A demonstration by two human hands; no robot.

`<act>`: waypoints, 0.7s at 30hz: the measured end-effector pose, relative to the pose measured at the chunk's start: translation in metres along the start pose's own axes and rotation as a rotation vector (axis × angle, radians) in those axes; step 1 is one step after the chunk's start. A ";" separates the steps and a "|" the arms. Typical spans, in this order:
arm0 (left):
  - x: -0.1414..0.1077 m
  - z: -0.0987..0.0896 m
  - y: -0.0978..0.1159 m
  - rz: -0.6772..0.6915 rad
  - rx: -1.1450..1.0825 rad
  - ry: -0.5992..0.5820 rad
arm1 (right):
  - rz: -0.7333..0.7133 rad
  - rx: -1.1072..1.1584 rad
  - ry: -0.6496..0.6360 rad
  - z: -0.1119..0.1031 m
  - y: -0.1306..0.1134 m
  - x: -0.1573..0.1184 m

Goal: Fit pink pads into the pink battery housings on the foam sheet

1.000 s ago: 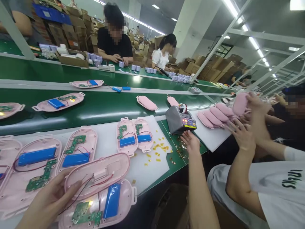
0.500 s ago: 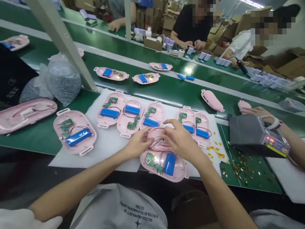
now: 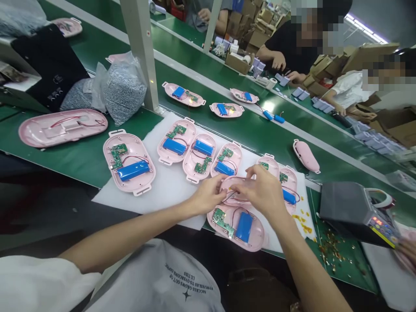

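Note:
My left hand (image 3: 206, 197) is closed on the left end of a small pink shell (image 3: 240, 200), its fingertips near thin dark wires. My right hand (image 3: 264, 188) bends over the same shell from the right, thumb and fingers closed at its inside; whatever they pinch is too small to make out. Just below lies an open pink shell (image 3: 258, 225) with a green circuit board (image 3: 222, 221) and a blue battery (image 3: 244, 226). Behind my hands, several open pink shells with boards and blue batteries rest on a white foam sheet (image 3: 156, 197).
A metal post (image 3: 139, 52) and plastic bags of small parts (image 3: 125, 91) stand at the left. A dark device (image 3: 349, 212) with a lit display is at the right, near another person's hand (image 3: 406, 251). Pink shells lie on the green belt (image 3: 208, 130). People sit opposite.
The camera view has turned, shifting the scene rightward. My hands remain at the small shell, my right fingers lower and more bunched. Another person's hand has left the belt for the device's right side.

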State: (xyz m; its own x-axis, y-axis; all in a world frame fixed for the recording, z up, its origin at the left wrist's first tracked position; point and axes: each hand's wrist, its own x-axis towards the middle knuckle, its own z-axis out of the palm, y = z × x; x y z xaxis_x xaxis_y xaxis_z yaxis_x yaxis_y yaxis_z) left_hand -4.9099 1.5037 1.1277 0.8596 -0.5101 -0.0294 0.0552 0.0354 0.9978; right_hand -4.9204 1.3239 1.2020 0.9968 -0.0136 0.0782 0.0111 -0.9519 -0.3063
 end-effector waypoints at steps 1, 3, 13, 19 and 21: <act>-0.001 0.000 0.001 -0.005 0.009 0.005 | 0.064 0.048 -0.046 -0.004 0.005 0.004; -0.001 -0.001 0.003 -0.002 0.058 0.025 | 0.102 0.153 -0.162 -0.012 0.012 0.012; -0.012 -0.017 0.017 0.383 0.381 -0.465 | -0.309 -0.032 0.164 -0.018 -0.008 -0.092; -0.013 -0.041 0.068 0.355 0.850 -0.667 | -0.142 -0.138 -0.102 0.036 -0.004 -0.135; 0.028 -0.050 0.090 0.364 0.847 -0.562 | -0.094 -0.063 -0.195 0.033 0.008 -0.132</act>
State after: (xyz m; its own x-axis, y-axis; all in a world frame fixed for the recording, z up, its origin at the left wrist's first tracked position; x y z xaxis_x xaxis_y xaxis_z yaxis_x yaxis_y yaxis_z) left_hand -4.8551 1.5354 1.2140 0.3854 -0.9181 0.0929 -0.7112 -0.2314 0.6638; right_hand -5.0495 1.3285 1.1575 0.9881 0.1300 -0.0828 0.1061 -0.9635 -0.2458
